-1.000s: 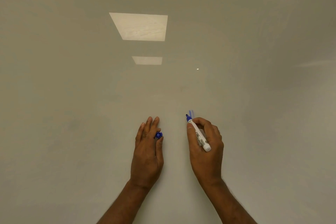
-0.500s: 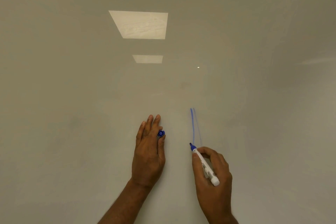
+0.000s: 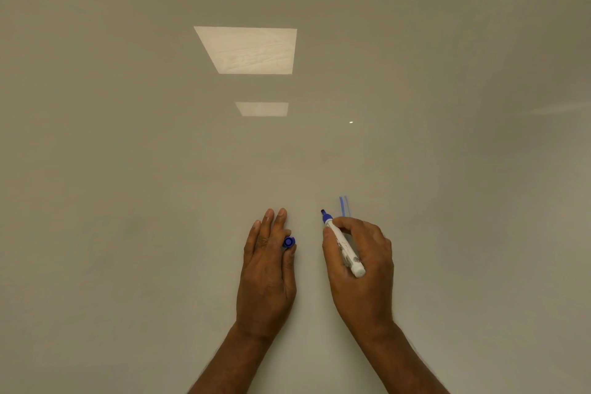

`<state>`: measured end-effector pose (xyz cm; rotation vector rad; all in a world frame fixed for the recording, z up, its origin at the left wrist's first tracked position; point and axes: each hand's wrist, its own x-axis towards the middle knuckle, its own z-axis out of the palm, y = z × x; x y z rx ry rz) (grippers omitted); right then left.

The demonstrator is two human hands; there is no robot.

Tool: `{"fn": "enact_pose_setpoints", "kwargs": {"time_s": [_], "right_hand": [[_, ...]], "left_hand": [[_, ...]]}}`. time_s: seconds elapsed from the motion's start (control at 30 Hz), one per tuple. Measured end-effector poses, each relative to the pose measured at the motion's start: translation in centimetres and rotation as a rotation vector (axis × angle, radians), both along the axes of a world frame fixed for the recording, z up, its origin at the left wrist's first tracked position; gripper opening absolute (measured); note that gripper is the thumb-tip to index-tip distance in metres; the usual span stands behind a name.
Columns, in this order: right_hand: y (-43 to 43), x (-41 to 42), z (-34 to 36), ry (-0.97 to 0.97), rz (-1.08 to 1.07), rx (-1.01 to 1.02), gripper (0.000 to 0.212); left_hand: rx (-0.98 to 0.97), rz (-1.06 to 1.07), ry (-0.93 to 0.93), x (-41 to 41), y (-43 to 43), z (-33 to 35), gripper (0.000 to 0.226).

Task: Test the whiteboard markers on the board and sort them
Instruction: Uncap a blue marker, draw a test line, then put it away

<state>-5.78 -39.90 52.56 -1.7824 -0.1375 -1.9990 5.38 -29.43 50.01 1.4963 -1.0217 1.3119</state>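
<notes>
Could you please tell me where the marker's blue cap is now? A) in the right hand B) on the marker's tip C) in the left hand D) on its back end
C: the left hand pinches the blue cap between thumb and forefinger; the right hand holds the uncapped marker.

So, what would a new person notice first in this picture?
Low in the middle, the right hand grips an uncapped blue marker beside a blue line on the board. Left of it, the left hand pinches the blue cap. Above, a bright reflected light panel stands out.
</notes>
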Motion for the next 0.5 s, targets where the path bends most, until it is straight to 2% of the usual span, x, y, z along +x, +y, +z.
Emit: {"fn": "enact_pose_setpoints", "kwargs": {"time_s": [0.1,0.17,0.27,0.4,0.43,0.5], "right_hand": [[-0.2,-0.3,-1.9,-0.008,0.008,0.005,0.03],[-0.2,-0.5,-3.2,-0.016,0.007,0.011,0.038],[-0.6,-0.8,-5.1,0.044,-0.036,0.004,0.033],[-1.0,-1.5,-7.2,0.171,0.002,0.085,0.04],[-0.7,-2.0,-7.1,0.221,0.039,0.121,0.035],[0.1,-3.4,-6.3,0.286,0.165,0.22,0.012]], "left_hand": [[-0.009,0.008,-0.027,-0.1,0.0,0.0,0.05],[-0.008,0.007,-0.044,-0.1,0.0,0.0,0.05],[-0.012,-0.003,-0.033,-0.2,0.0,0.1,0.049],[-0.014,-0.025,-0.039,-0.4,0.1,0.1,0.05],[-0.012,-0.029,-0.037,-0.6,0.1,0.1,0.05],[-0.004,-0.046,-0.004,-0.8,0.2,0.0,0.049]]}}
